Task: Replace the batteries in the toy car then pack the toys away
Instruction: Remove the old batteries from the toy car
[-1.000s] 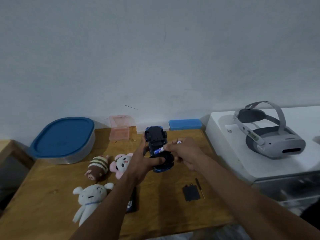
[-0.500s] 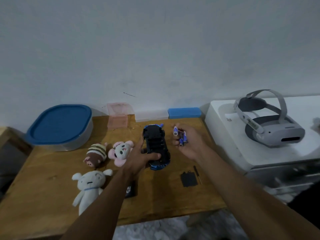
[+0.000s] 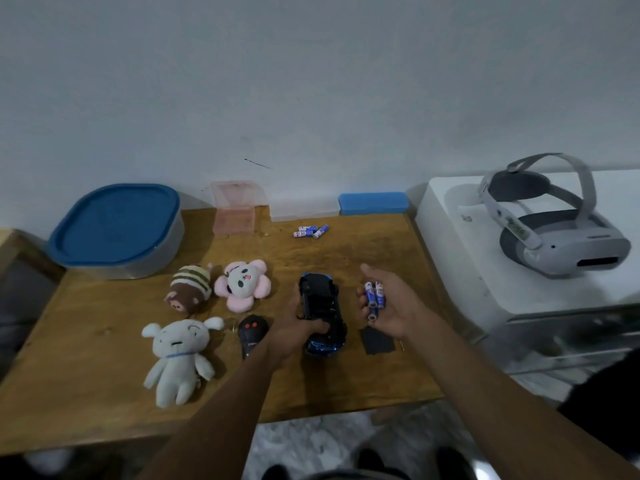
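Wooden table (image 3: 104,393) set against a pale wall (image 3: 311,81). Along the table's back edge, left to right: a pink see-through box (image 3: 234,216), a colourless flat box (image 3: 304,212) and a blue flat box (image 3: 373,203). Right of the table, a white cabinet (image 3: 450,265) bears a grey headset (image 3: 561,244). Below the table's near edge, a mottled floor (image 3: 311,441).

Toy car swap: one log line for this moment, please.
left hand: grips toy car, underside up | right hand: holds batteries | loose batteries: on table
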`<act>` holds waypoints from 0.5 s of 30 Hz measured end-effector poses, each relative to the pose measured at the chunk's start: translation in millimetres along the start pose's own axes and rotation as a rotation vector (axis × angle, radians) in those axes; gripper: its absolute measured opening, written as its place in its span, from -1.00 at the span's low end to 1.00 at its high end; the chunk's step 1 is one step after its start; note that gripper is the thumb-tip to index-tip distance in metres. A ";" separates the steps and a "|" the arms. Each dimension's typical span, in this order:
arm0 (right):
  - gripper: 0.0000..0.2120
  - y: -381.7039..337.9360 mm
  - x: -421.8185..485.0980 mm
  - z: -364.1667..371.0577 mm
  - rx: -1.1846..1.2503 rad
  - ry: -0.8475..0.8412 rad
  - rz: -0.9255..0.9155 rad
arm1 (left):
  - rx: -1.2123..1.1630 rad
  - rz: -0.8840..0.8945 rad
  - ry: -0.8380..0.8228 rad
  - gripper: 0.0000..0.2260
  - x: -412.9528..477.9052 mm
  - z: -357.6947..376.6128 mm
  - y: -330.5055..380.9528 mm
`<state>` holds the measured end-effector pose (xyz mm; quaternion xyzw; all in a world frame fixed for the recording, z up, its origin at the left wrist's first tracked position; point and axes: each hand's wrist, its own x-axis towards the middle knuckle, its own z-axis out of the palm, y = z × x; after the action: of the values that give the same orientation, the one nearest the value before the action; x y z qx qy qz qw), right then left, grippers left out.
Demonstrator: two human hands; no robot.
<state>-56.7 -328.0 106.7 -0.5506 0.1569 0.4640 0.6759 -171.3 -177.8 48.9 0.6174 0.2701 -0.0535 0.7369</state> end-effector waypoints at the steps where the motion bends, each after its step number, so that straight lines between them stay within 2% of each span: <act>1: -0.79 0.4 0.7 -2.2 0.003 -0.002 0.003 | 0.013 -0.004 0.014 -0.31 0.2 0.7 0.4; 4: -0.79 -1.3 0.5 -6.5 -0.005 0.014 0.001 | 0.074 -0.002 0.032 -0.31 0.7 2.1 1.8; 8: -0.79 -3.3 -1.1 -11.6 -0.009 0.047 -0.004 | 0.265 -0.001 0.092 -0.21 0.6 3.8 8.7; 12: -0.78 -4.2 -0.7 -12.8 0.009 0.081 -0.005 | 0.478 -0.010 0.119 -0.34 -0.4 5.2 17.6; 15: -0.82 -4.3 -0.9 -10.3 0.022 0.087 -0.011 | 0.644 0.010 0.121 -0.35 -0.1 4.6 23.8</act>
<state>-50.6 -337.4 106.4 -0.5637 0.1880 0.4340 0.6771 -160.0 -176.6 70.3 0.8220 0.2793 -0.0958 0.4869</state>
